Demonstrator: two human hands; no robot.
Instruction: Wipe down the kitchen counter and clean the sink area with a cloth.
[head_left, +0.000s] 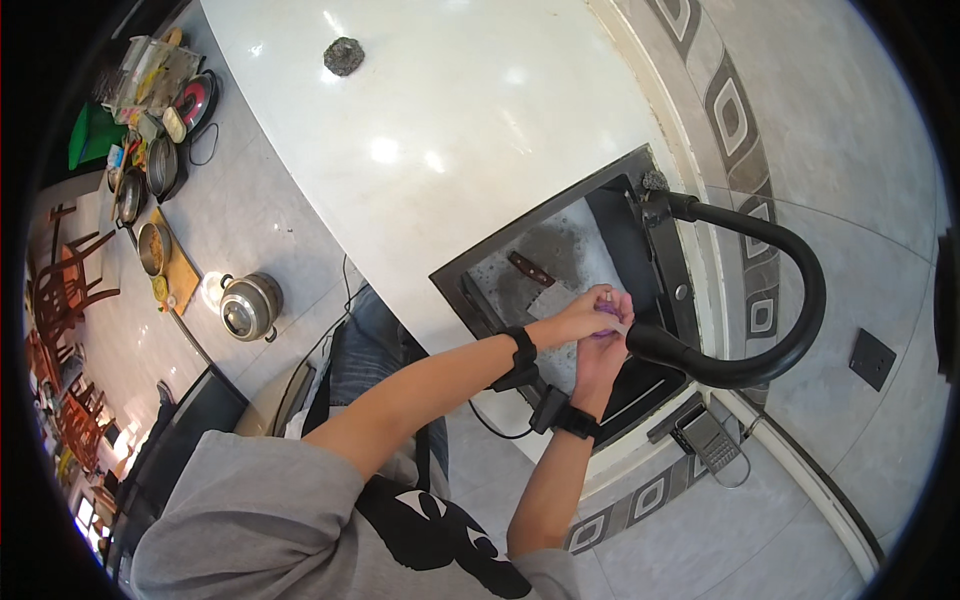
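Observation:
My left hand (581, 321) reaches over the sink basin, its fingers on a small purple item (606, 310). Beneath and beside it, my right hand (602, 356) is turned palm up, fingers curled around the same item, whose kind I cannot make out. Both hands are at the mouth of the black curved faucet (814, 300), where water seems to run onto them. A broad-bladed knife with a brown riveted handle (530, 268) lies in the basin to their upper left, its blade (551, 300) partly hidden by my left hand. Whitish foam (574, 225) surrounds it.
A dark sink rim (540, 206) frames the basin. One metal scouring pad (343, 56) lies on the white countertop (450, 112), another (655, 180) by the faucet base. A lidded metal pot (251, 306), pans and a bowl of food (154, 249) stand on the floor at left.

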